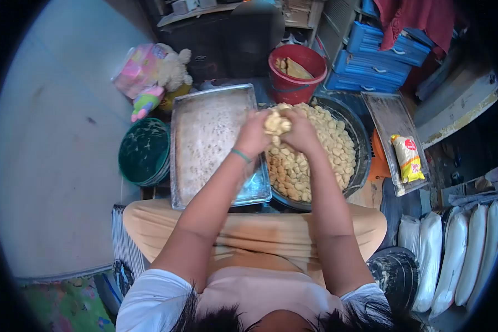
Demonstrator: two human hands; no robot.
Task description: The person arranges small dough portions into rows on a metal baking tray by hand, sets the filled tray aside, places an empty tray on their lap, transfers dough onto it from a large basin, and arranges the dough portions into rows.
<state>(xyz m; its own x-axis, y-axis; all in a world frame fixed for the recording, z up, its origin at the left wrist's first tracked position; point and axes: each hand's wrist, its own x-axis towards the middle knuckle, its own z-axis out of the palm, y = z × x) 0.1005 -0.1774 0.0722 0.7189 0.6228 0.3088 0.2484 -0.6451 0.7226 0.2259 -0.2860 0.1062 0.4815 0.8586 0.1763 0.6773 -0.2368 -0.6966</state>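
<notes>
Pale dough pieces are gathered between my two hands, above the left edge of a wide round basin. My left hand is curled against them from the left, a green band on its wrist. From the right, my right hand closes around the same pieces. Many small dough lumps fill the basin, some at the lower left more orange-brown. Beside it on the left lies a rectangular metal tray with a stained, bare surface.
A red bucket stands behind the basin. Left of the tray is a green bucket. At right, a yellow-and-white packet lies on a narrow tray. White plastic packs and a dark basin sit lower right.
</notes>
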